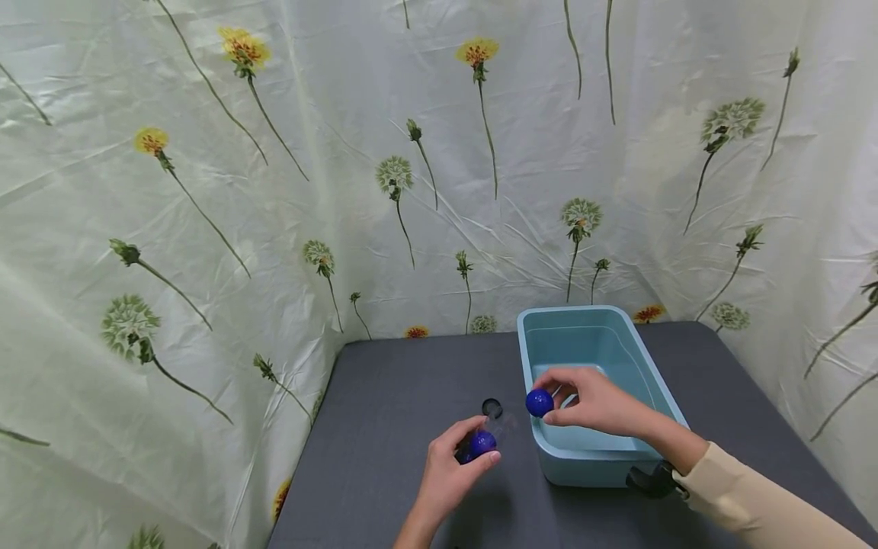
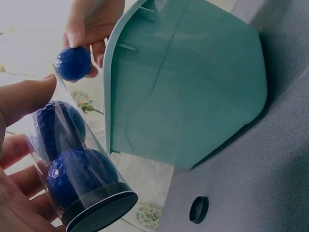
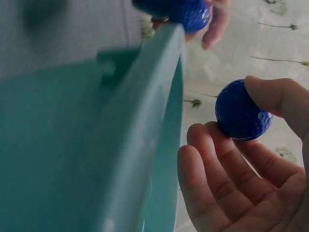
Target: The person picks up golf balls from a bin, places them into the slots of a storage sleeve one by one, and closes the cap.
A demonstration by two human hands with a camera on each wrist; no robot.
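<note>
My left hand (image 1: pixel 444 467) grips a clear plastic tube (image 2: pixel 99 162) with a dark cap on its lower end. Two blue golf balls show through its wall, the lower golf ball (image 2: pixel 79 176) sitting near the capped end. Between thumb and fingertips, my right hand (image 1: pixel 595 399) pinches another blue golf ball (image 1: pixel 539 403). That hand is over the left rim of a blue-green plastic bin (image 1: pixel 583 461), a short way right of the tube. On the table beyond my left hand lies a small black round cap (image 1: pixel 491 408).
A dark grey cloth covers the table (image 1: pixel 405 396). The bin stands on its right part, its far end by the back edge. Behind and at both sides hangs a pale curtain (image 1: pixel 357 91) printed with dandelions. A black strap (image 1: pixel 652 480) is around my right wrist.
</note>
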